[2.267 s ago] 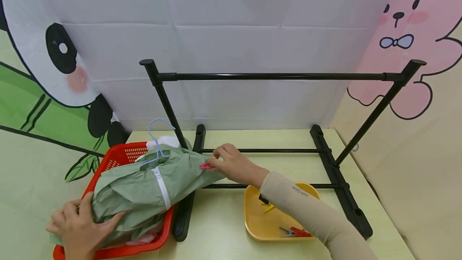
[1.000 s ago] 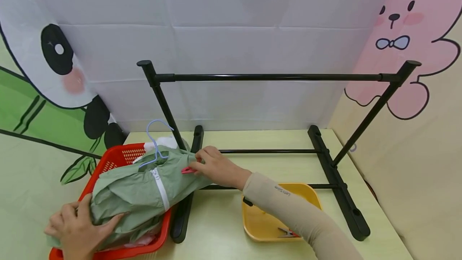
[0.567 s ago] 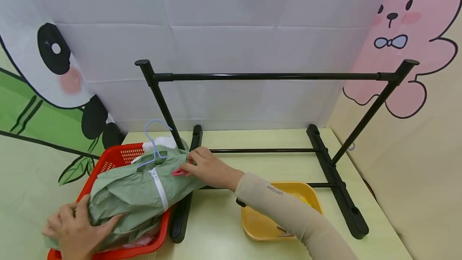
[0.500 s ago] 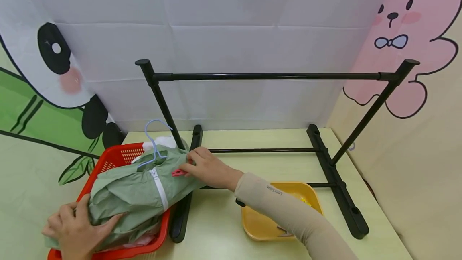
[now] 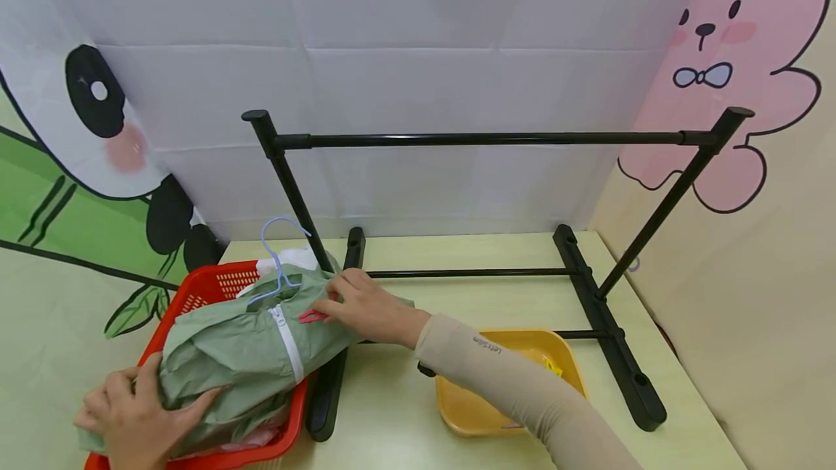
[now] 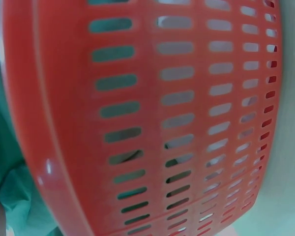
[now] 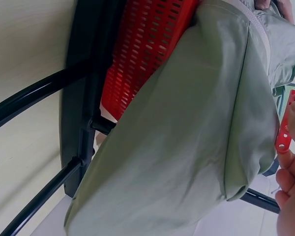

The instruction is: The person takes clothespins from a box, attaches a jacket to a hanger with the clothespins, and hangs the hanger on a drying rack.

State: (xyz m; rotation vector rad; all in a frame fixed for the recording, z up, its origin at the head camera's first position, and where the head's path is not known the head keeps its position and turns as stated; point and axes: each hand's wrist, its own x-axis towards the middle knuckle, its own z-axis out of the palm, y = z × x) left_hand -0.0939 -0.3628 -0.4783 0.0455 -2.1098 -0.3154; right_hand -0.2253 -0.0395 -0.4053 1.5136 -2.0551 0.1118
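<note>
Right now my right fingers (image 5: 339,287) are pinching a small red clip (image 5: 312,317) between thumb and fingertip, and the green jacket (image 5: 222,354) is lying directly beneath them. My left fingers (image 5: 149,383) are lying spread over the jacket's near end, the thumb resting along the cloth; I am not making out any grip there. Between both sets of fingers a white zip (image 5: 287,343) is running down the jacket, and beyond my right fingers, to their left, a blue hanger (image 5: 279,267) is poking out at the neck. A red basket (image 5: 215,285) is sitting under the jacket, its rim passing close by my left fingers. Whether the clip is already biting cloth, I am not able to tell.

Slipping is what I am worrying about: if the clip is catching only a loose fold and missing the hanger, the shoulder could be sliding free later. Tugging sideways with my right fingers could be bunching the fabric, especially if my left fingers are pressing too lightly. Past my right fingers, the hanging cloth could also be snagging on the black rack (image 5: 490,140).
</note>
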